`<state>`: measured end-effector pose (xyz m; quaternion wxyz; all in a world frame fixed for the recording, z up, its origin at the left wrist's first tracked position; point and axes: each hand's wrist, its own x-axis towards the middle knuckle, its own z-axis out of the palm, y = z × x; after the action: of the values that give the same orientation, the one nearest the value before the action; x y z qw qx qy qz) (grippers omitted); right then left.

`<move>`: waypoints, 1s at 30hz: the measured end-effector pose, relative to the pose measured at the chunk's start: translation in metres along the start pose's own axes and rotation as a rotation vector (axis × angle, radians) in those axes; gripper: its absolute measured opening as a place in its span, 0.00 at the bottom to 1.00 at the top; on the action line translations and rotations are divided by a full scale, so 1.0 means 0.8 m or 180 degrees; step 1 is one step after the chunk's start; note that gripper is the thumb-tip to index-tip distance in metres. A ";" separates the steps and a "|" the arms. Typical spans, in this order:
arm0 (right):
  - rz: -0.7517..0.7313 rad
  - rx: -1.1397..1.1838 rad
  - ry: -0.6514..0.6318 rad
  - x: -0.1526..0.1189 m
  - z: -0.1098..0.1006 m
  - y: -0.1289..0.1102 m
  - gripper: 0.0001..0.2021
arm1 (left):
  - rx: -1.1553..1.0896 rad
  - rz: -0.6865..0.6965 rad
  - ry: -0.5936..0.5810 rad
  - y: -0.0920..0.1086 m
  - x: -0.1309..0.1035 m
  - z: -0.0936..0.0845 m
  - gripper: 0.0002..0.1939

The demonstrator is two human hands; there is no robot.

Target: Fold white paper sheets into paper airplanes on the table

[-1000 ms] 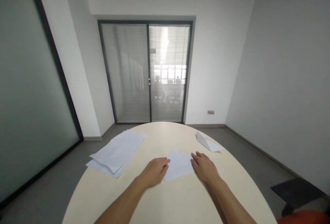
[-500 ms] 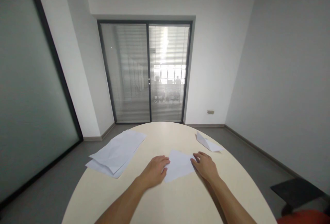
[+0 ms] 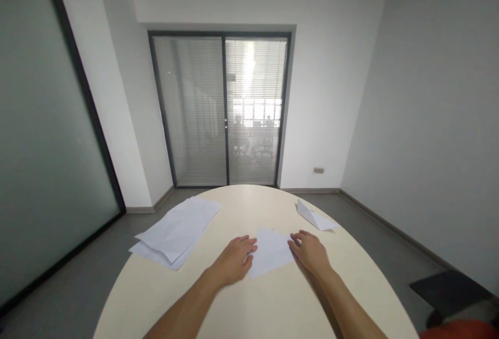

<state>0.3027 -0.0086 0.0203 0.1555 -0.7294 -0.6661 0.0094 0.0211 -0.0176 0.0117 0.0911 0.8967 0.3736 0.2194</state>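
A white sheet of paper (image 3: 272, 253) lies on the table in front of me, set at a slight angle. At its left edge rests my left hand (image 3: 235, 259), palm down, fingers apart and thumb separate, the fingertips touching or just beside the paper. My right hand (image 3: 310, 250) is at the opposite edge, its fingers bent loosely and spread, with the tips by the paper's right corner. Neither hand grips the sheet. Beyond the right hand sits a folded piece of white paper (image 3: 315, 218) with one flap standing up.
The round pale table (image 3: 249, 308) carries a loose pile of white sheets (image 3: 177, 232) on its left, overhanging near the edge. A dark chair part (image 3: 452, 289) and something red (image 3: 462, 329) are at the lower right. A glazed door with blinds (image 3: 220, 110) stands behind.
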 end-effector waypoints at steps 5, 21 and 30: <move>-0.0088 -0.0002 0.0158 -0.004 -0.002 -0.005 0.19 | 0.0002 -0.0005 0.0001 0.000 0.000 -0.002 0.19; 0.0548 0.0218 0.0079 0.004 0.011 -0.013 0.20 | -0.0124 0.0157 0.0162 0.009 -0.002 -0.013 0.16; 0.0491 0.0257 0.0116 0.009 0.017 -0.005 0.16 | -0.0078 0.0177 0.0123 0.009 -0.002 -0.013 0.15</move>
<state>0.2966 0.0018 0.0099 0.1957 -0.7717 -0.6041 0.0350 0.0196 -0.0238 0.0230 0.0887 0.9011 0.3475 0.2437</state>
